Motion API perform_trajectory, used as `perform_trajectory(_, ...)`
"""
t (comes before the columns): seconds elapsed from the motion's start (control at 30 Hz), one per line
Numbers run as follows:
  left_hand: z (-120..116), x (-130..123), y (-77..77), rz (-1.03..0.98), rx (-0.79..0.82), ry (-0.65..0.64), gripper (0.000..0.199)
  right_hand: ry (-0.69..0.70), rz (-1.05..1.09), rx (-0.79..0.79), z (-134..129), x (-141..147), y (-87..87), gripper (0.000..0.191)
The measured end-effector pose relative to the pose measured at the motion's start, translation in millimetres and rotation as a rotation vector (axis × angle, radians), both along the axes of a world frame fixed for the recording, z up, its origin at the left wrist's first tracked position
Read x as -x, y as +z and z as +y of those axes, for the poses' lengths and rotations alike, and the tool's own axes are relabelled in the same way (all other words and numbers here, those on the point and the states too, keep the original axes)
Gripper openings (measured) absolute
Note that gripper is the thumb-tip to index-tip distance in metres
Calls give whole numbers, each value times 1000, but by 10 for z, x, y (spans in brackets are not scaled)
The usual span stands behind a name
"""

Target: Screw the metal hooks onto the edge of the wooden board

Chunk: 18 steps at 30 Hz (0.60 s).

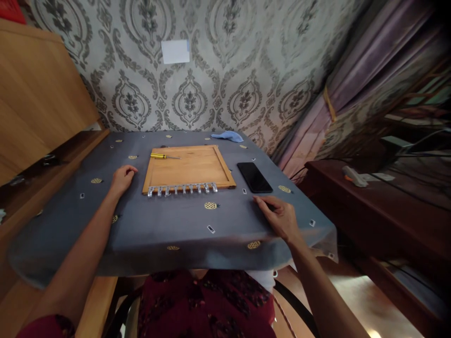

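My left hand [123, 180] rests on the tablecloth to the left of a framed wooden panel [190, 168], its fingers curled in with nothing seen in them. Below the black phone [254, 177], my right hand [278, 215] lies on the cloth, fingers loosely curled and thumb side toward the panel; it appears to hold nothing. A yellow-handled screwdriver [159, 156] lies across the panel's upper left. Several small silver metal pieces [183, 189], looking like clips or hinges, are lined up along the panel's near edge. Neither hand touches the panel or phone.
A grey-blue pineapple-print cloth [158, 225] covers the table. A crumpled blue cloth [228, 136] lies at its back edge, against the patterned wall. A wooden cabinet [45, 98] stands on the left; a dark red desk [352, 202] with cables is on the right.
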<state>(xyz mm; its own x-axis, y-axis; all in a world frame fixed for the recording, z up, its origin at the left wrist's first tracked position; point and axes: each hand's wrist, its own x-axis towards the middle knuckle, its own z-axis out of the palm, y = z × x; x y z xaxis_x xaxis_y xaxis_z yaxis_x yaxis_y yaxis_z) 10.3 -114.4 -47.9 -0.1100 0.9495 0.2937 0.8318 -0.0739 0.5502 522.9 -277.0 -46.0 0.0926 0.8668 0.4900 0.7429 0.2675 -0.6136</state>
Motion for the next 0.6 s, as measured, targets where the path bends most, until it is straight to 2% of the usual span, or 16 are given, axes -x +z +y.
perform_trajectory(0.6,18,50,14,-30,78,21,34,27,-7,-17,-41,16,-27,36)
